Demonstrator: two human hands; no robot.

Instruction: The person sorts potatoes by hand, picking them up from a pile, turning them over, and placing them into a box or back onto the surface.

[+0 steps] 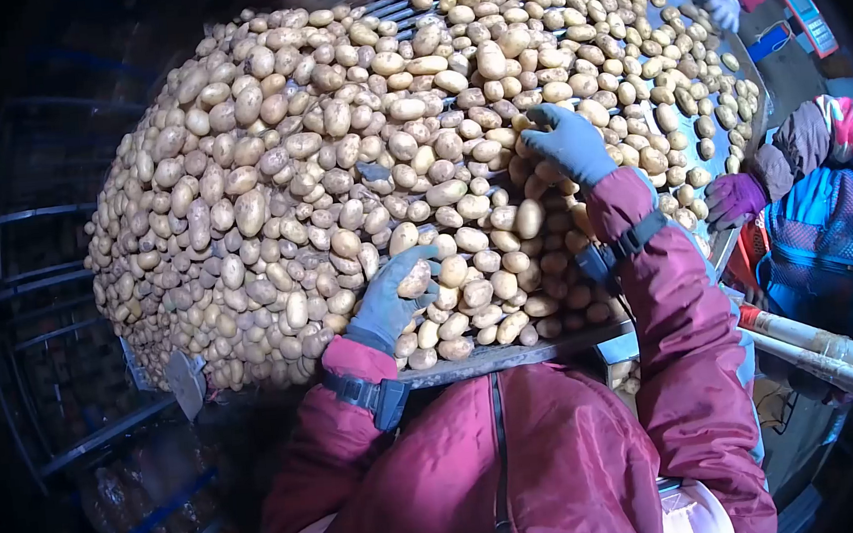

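Observation:
A wide heap of potatoes (250, 212) covers the sorting table in front of me. My left hand (389, 297), in a grey-blue glove, curls around one potato (413, 279) near the table's front edge. Further up and to the right, my right hand (574, 145), gloved the same way, reaches over the heap. Its fingers are bent and apart, close against the potatoes, with no potato clearly gripped. Part of its underside is hidden. A small dark lump (373, 171) lies among the potatoes between my hands.
The table's front rim (474, 365) runs just before my body. At right are another person's purple-gloved hand (735, 199), a blue mesh bag (819, 221) and white pipes (819, 346). A gloved hand (722, 7) and a handheld keypad device (808, 16) are at upper right. Metal rails (42, 287) stand left.

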